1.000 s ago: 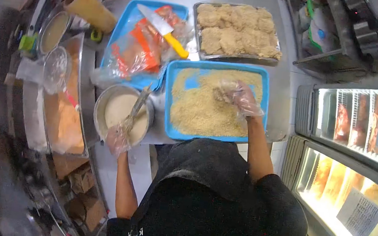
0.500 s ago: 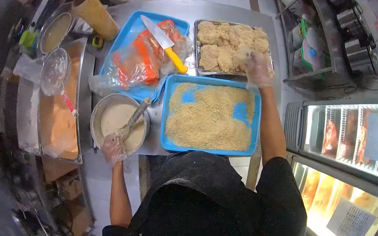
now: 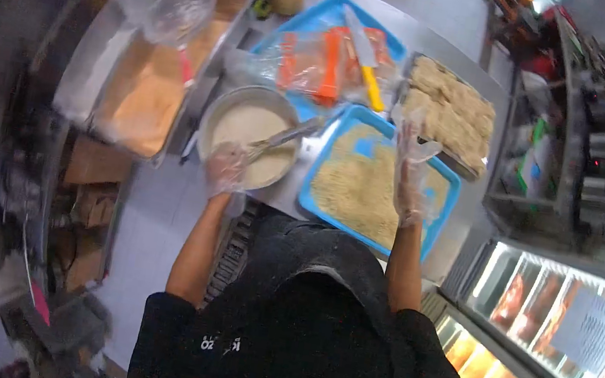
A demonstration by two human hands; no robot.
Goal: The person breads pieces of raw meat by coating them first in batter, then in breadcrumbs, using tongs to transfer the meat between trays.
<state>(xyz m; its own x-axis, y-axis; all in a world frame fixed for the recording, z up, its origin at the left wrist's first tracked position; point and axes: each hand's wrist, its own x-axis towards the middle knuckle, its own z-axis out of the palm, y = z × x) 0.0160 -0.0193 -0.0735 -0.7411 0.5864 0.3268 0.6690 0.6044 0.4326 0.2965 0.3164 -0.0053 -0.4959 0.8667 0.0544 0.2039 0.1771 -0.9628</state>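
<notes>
My left hand (image 3: 226, 167), in a clear plastic glove, is closed at the near-left rim of a metal bowl (image 3: 207, 132) of pale batter. A batter-smeared whisk (image 3: 279, 138) leans in the bowl, its wire end near my fingers and its handle over the far-right rim. My right hand (image 3: 410, 166), also gloved, is over a blue tray (image 3: 313, 205) of breadcrumbs (image 3: 354, 185). Its fingers are stretched out, the thumb apart, with nothing held. Beyond it, a metal tray holds several crumb-coated pieces (image 3: 451, 109) packed closely together.
Behind the bowl, a second blue tray (image 3: 307, 24) holds plastic bags with orange parts (image 3: 329, 64) and a yellow-handled knife (image 3: 367, 70). At left are a pan of orange powder (image 3: 148, 99) and a strainer (image 3: 180, 14). Lit glass-front fridges (image 3: 550, 312) stand at right.
My right hand has drawn back from the coated pieces to above the breadcrumbs, fingers now extended. My left hand stays at the bowl. The whole view has turned and shifted.
</notes>
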